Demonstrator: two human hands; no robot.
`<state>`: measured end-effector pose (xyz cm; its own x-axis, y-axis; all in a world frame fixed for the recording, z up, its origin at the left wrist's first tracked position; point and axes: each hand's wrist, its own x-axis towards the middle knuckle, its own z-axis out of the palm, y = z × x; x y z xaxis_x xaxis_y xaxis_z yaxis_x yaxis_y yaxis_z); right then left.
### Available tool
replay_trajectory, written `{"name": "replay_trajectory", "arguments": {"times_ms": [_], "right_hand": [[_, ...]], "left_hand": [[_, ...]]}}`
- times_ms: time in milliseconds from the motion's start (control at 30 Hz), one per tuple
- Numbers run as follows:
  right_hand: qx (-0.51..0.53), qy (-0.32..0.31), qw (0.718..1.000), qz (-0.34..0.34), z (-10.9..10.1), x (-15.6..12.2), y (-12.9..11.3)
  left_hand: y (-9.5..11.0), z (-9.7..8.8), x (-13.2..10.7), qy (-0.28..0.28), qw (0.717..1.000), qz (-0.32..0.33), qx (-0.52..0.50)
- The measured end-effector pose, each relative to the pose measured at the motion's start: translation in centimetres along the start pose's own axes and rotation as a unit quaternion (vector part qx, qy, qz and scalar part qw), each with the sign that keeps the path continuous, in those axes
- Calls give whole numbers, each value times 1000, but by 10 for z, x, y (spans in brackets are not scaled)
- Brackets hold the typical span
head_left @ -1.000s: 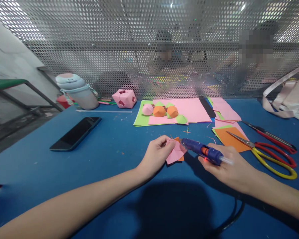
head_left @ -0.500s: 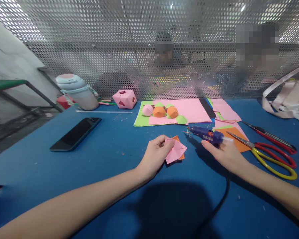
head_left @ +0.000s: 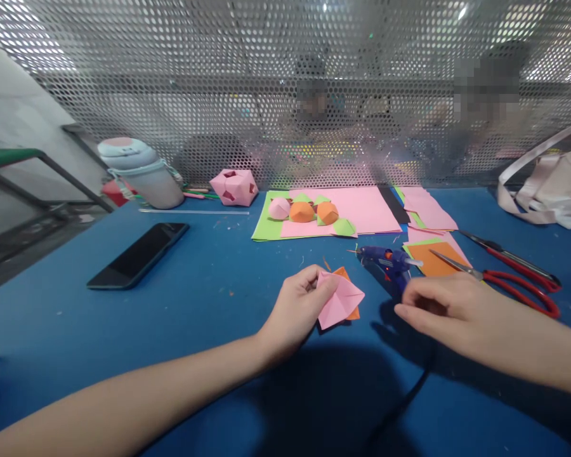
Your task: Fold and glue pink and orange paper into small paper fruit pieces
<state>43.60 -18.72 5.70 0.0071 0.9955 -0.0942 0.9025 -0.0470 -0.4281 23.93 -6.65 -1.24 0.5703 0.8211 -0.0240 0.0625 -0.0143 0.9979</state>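
Note:
Between its thumb and fingers my left hand holds a folded pink paper piece, with an orange folded paper piece showing behind its edge. How the two join is hidden. My right hand hovers over the table, fingers loosely curled, thumb apart and nothing in them. Just beyond it lies a blue glue gun, its nozzle pointing left and a glue stick poking out of its back. Scissors with a red handle lie past my right hand, which partly covers them.
Small orange, green and pink paper domes sit on stacked coloured sheets. A pink paper ball, bottle and phone are to the left. At right lie a cutter knife, orange paper and a bag. Perforated metal stands behind.
My right hand has let go of the glue gun and drawn back toward me, now covering the yellow scissor handle. The pink paper in my left hand has shifted slightly nearer.

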Motion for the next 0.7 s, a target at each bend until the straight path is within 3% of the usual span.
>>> {"name": "replay_trajectory", "arguments": {"times_ms": [133, 267, 400, 700], "right_hand": [[239, 95, 966, -12, 35, 14, -13], [388, 84, 918, -6, 60, 28, -13], [424, 90, 901, -2, 67, 29, -16], [409, 114, 905, -1, 71, 27, -15]], "left_hand": [[8, 8, -9, 13, 1000, 3, 24], [13, 13, -16, 6, 999, 17, 50], [14, 16, -19, -14, 998, 18, 64], [12, 15, -19, -19, 998, 32, 52]]}}
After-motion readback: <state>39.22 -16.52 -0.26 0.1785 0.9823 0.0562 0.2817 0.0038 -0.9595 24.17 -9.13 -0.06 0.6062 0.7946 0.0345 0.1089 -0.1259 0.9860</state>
